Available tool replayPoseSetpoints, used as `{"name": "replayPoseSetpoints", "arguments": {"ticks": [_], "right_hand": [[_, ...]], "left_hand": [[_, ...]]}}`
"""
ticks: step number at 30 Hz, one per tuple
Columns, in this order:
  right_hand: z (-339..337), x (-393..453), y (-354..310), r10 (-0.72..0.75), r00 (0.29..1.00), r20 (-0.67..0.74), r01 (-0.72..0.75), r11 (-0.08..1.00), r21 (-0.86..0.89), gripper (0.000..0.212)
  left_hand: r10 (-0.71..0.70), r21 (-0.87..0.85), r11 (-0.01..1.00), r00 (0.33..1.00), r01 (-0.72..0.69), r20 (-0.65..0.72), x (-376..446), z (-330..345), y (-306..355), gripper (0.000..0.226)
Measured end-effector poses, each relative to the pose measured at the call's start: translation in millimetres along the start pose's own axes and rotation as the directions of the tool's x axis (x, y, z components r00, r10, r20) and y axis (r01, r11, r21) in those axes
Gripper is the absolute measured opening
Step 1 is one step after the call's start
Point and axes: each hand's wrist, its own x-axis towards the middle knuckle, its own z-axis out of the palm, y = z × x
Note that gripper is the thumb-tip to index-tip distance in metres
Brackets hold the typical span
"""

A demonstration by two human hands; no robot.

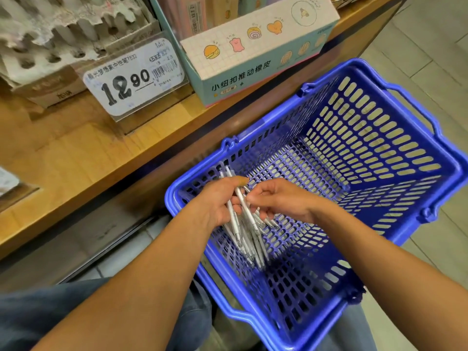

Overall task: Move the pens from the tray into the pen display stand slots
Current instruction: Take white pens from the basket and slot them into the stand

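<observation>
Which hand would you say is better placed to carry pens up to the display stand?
Probably left: the left hand already grips the pens, and the display stand is on its side.

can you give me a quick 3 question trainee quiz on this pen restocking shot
1. True or false: the white pens lie in a red basket.
2. Which hand holds a bundle of pens: A left hand, B right hand, C neither?
3. Fill in: the price tag on the wooden shelf reads ____.

Key: 1 false, the basket is blue; 2 A; 3 12.90
</observation>
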Motion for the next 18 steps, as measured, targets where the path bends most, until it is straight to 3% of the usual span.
{"name": "replayPoseSetpoints", "arguments": {"ticks": [2, 3, 5, 7, 9, 12, 16, 18], "right_hand": [[-17.1, 19.8, 11.4, 0.046, 0.990, -0.135, -0.063, 0.991, -0.121, 0.022], [-24.1, 31.5, 20.0, 0.045, 0.969, -0.245, -0.112, 0.957, -0.268, 0.021], [-31.7, 54.3, 39.9, 0.023, 0.929, -0.370, -0.245, 0.786, -0.568, 0.018], [-32.1, 71.9, 57.6, 0.040, 0.922, -0.386, -0.321, 0.637, -0.701, 0.014], [-30.4, 82.3, 71.5, 0.058, 0.922, -0.382, -0.350, 0.545, -0.762, 0.015], [-26.7, 91.4, 86.3, 0.068, 0.928, -0.366, -0.359, 0.421, -0.833, 0.048], [-21.9, 92.2, 88.0, 0.043, 0.934, -0.354, -0.347, 0.337, -0.875, 0.041], [-24.4, 84.7, 80.7, 0.106, 0.932, -0.347, -0.361, 0.344, -0.866, 0.031]], "left_hand": [[-0.004, 0.025, 1.000, 0.999, 0.005, -0.037, 0.0, 0.2, -1.5, 0.017], [-0.011, 0.032, 0.999, 0.999, 0.012, -0.048, -1.1, 0.4, -2.2, 0.015], [-0.023, 0.040, 0.999, 0.998, 0.025, -0.061, -4.9, -0.1, -2.4, 0.012], [-0.037, 0.050, 0.998, 0.997, 0.040, -0.068, -6.4, -1.3, -2.7, 0.011], [-0.049, 0.063, 0.997, 0.997, 0.053, -0.067, -7.9, -1.9, -2.6, 0.011], [-0.061, 0.069, 0.996, 0.997, 0.064, -0.045, -11.2, -1.3, -3.0, 0.012], [-0.090, 0.095, 0.991, 0.996, 0.092, -0.025, -14.7, -0.4, -2.7, 0.015], [-0.086, 0.095, 0.992, 0.996, 0.088, -0.032, -13.1, -1.2, -3.1, 0.019]]}}
